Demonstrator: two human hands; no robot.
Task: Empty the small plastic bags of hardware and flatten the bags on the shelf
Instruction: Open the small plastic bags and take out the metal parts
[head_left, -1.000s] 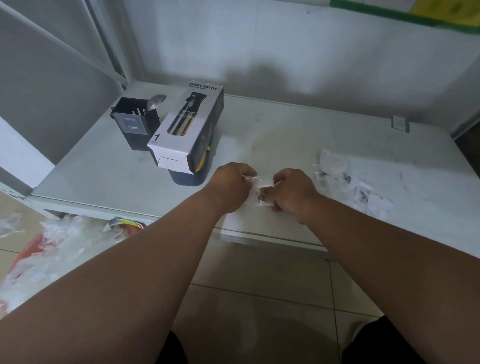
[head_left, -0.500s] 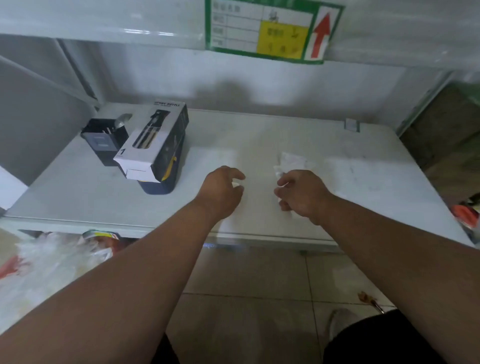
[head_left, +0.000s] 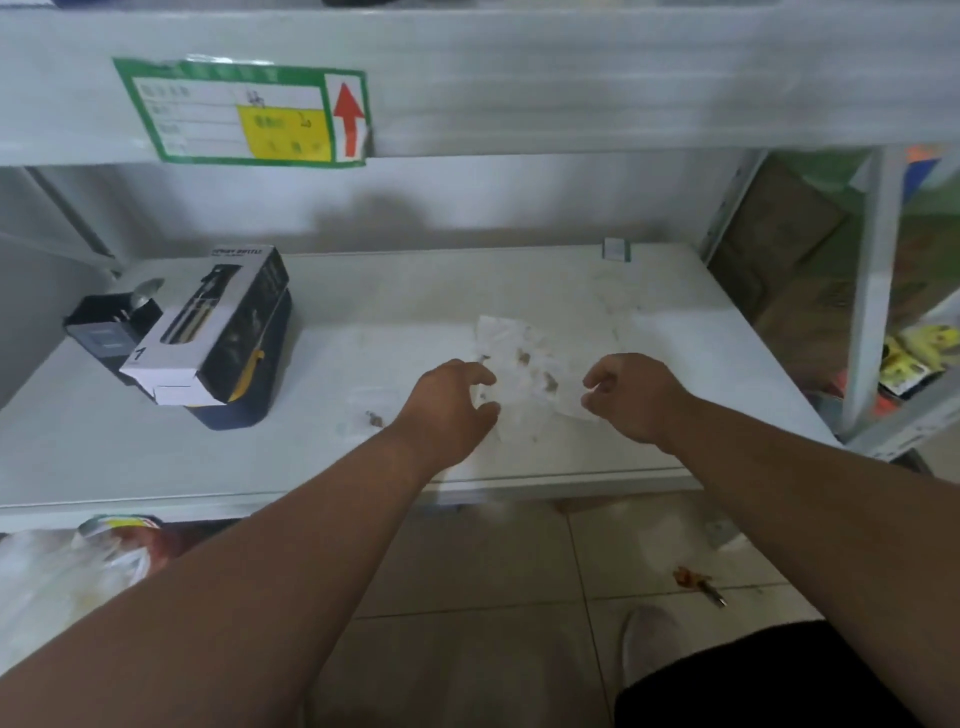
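A pile of small clear plastic bags (head_left: 519, 353) with dark bits of hardware inside lies on the white shelf (head_left: 363, 291), between my two hands. My left hand (head_left: 449, 402) hovers at the pile's left edge with its fingers curled and apart, and nothing is gripped in it. My right hand (head_left: 631, 397) is at the pile's right edge, with thumb and fingers pinched on the corner of one bag (head_left: 569, 408). One flat clear bag (head_left: 366, 408) with a small dark piece on it lies alone on the shelf, left of my left hand.
A spray bottle box (head_left: 218, 322) rests on a dark blue case at the shelf's left, with a black holder (head_left: 106, 325) behind it. A labelled upper shelf (head_left: 244, 111) hangs overhead. A white shelf post (head_left: 867, 291) and cardboard boxes stand to the right. Bagged goods sit below left.
My hands have come apart from the one bag they held together. They now sit either side of the pile, and a flat bag lies to the left. The view has tilted upward.
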